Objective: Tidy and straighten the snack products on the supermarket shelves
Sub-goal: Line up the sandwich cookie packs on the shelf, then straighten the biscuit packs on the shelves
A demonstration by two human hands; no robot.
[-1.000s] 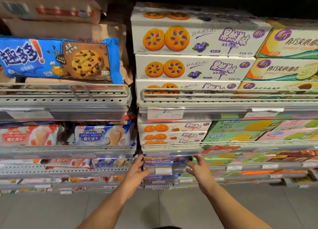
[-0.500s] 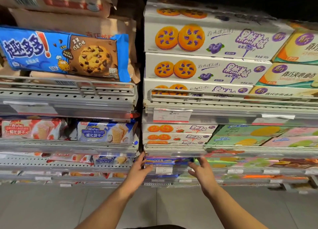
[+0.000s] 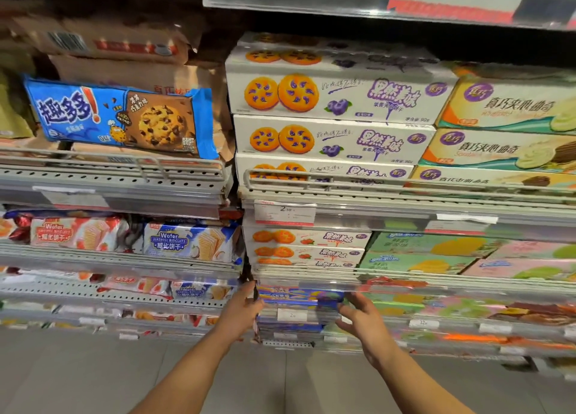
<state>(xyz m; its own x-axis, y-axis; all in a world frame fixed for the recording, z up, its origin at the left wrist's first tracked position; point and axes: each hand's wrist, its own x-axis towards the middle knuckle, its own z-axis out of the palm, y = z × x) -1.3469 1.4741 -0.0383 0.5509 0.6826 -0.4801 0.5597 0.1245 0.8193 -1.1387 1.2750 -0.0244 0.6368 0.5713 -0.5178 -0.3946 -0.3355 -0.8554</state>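
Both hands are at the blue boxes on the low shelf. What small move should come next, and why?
Probably press the blue boxes square from both ends: the left hand touches their left end, and the right hand is open at their right end.

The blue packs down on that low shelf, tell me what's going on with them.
A person is tidying a supermarket snack shelf. The left hand presses against the left end of the stack of blue packs on a low shelf, while the right hand reaches in at its right end with fingers spread; whether it touches is unclear. The white biscuit boxes above sit neatly stacked, untouched.
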